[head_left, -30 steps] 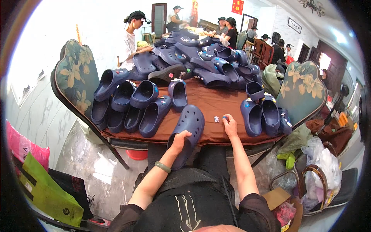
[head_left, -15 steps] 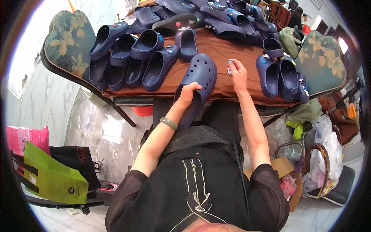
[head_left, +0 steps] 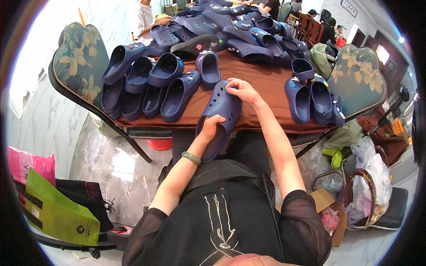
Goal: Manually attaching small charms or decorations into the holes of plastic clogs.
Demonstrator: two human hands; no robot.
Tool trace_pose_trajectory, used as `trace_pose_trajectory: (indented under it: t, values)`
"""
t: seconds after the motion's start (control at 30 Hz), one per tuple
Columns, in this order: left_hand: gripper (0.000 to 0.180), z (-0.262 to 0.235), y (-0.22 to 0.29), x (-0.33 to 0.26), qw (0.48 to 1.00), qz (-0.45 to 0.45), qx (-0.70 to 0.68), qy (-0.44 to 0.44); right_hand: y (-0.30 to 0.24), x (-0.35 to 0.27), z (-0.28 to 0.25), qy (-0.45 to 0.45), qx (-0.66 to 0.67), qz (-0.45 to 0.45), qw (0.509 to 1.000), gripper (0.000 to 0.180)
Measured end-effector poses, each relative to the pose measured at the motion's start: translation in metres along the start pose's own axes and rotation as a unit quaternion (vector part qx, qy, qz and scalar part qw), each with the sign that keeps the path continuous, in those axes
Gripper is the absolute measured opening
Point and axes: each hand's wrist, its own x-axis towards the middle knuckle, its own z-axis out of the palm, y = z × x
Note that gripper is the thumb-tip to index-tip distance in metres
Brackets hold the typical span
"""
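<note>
A dark blue clog [head_left: 216, 101] with round holes in its upper is tilted over the table's near edge, toe pointing away from me. My left hand [head_left: 213, 127] grips it by the side, thumb on the upper and the other fingers inside or behind, out of sight. At the toe, the fingertips of my right hand [head_left: 244, 91] are pinched together against the holes. They cover the small white and blue shoe charm seen there earlier. Left of the held clog stands a group of clogs [head_left: 179, 97], some with charms. More decorated clogs [head_left: 298, 102] stand to the right.
A brown cloth [head_left: 266, 95] covers the table. Many blue clogs [head_left: 208, 24] are heaped at its far side. Flowered chair backs [head_left: 84, 66] flank it. A green bag [head_left: 60, 208] lies at lower left, plastic bags [head_left: 370, 177] at right. Another person's hand [head_left: 163, 21] shows beyond the heap.
My right hand has moved left and onto the toe of the clog, bringing the small charm there. My left hand still holds the clog. The view has tilted up slightly.
</note>
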Motion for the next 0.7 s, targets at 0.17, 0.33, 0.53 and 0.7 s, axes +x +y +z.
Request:
trace_pose_trajectory:
  t: [0.17, 0.33, 0.53, 0.7]
  values:
    - [0.016, 0.019, 0.014, -0.002, 0.999, 0.009, -0.031, 0.025, -0.001, -0.002, -0.015, -0.049, 0.078, 0.084, 0.992, 0.017]
    - [0.02, 0.008, 0.014, 0.0, 0.999, 0.032, -0.003, 0.02, -0.013, 0.007, 0.0, -0.02, -0.013, 0.089, 0.996, 0.037]
    - [0.023, 0.027, 0.012, 0.007, 0.999, 0.006, -0.044, 0.01, 0.005, 0.01, -0.016, -0.022, 0.017, 0.148, 0.989, 0.052]
    - [0.024, 0.007, 0.009, 0.013, 0.999, 0.019, -0.016, 0.023, -0.017, 0.02, 0.006, 0.018, -0.042, 0.107, 0.993, 0.051]
